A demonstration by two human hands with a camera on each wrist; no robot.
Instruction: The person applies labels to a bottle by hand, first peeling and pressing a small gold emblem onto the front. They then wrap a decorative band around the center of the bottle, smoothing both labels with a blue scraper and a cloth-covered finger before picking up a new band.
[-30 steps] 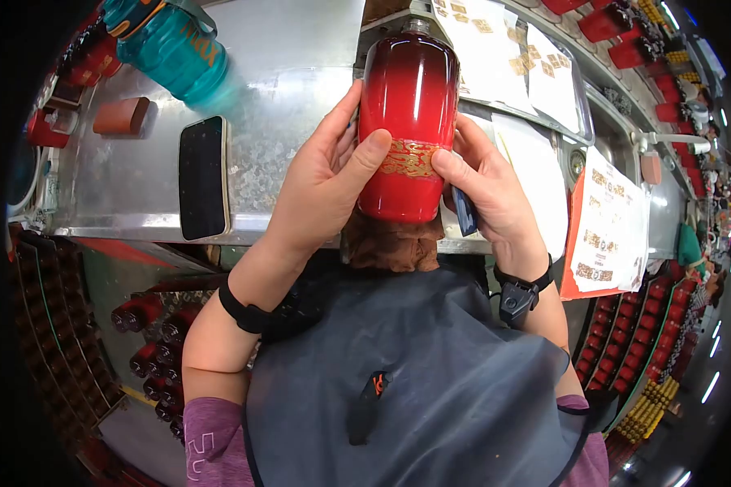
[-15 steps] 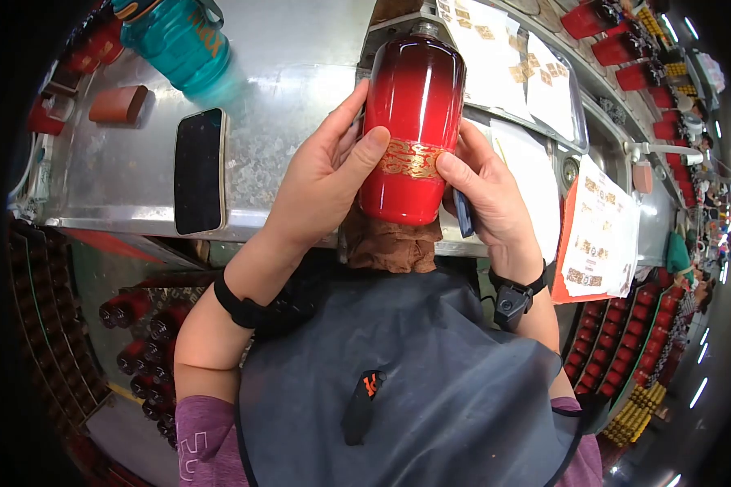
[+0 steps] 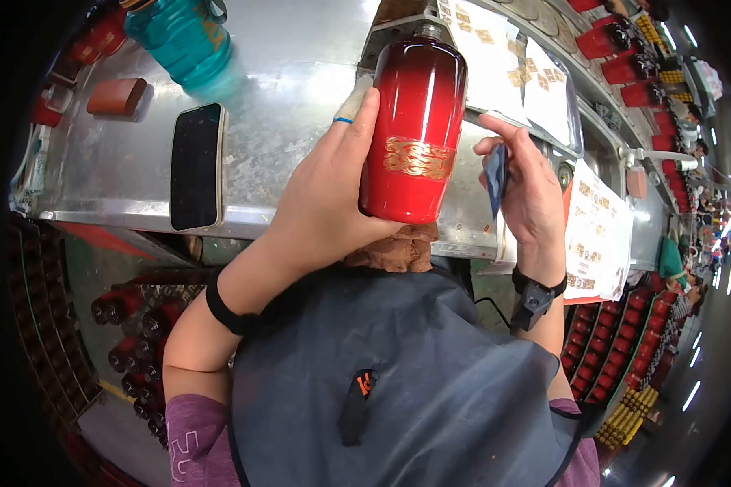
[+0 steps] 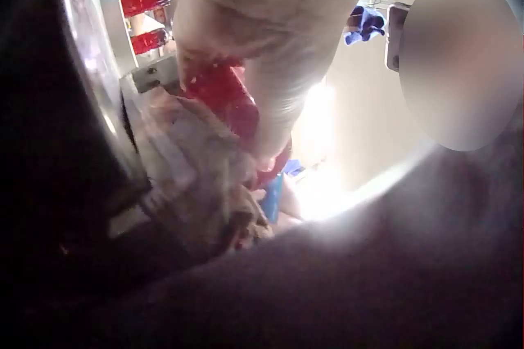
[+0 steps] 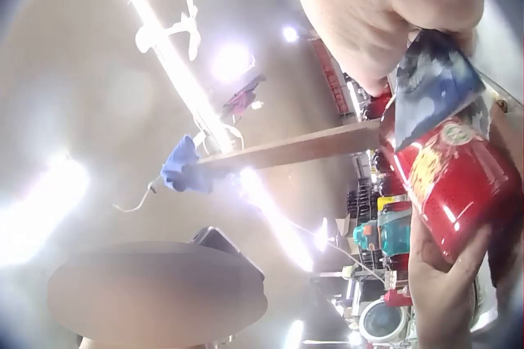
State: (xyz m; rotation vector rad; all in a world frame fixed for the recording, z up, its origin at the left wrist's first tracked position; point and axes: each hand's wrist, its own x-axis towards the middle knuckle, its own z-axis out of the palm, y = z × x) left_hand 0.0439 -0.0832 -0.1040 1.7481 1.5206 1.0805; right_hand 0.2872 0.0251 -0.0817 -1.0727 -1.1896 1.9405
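Observation:
A glossy red bottle [image 3: 418, 105], dark at the shoulder and banded with a gold pattern, lies neck away from the person over a brown cloth-like pad [image 3: 396, 250]. The left hand [image 3: 325, 191] grips its left side, thumb under the base; a finger wears a light cover with a blue ring. Beside the bottle and apart from it, the right hand [image 3: 532, 191] holds a blue flat piece [image 3: 496, 177] with curled fingers. In the right wrist view the blue piece [image 5: 434, 83] hangs by the bottle [image 5: 467, 185]. The left wrist view shows part of the bottle [image 4: 225, 103].
On the metal table [image 3: 256, 146] are a black phone [image 3: 196, 166], a brown block [image 3: 116, 96] and a teal bottle [image 3: 180, 40]. Sheets with gold pieces [image 3: 481, 53] lie at the back right, printed sheets [image 3: 597, 235] at the right. Red bottles [image 3: 142, 349] stand below left.
The right hand has let go of the bottle and moved right with the blue piece. The left hand's thumb has shifted from the bottle's front down to its base.

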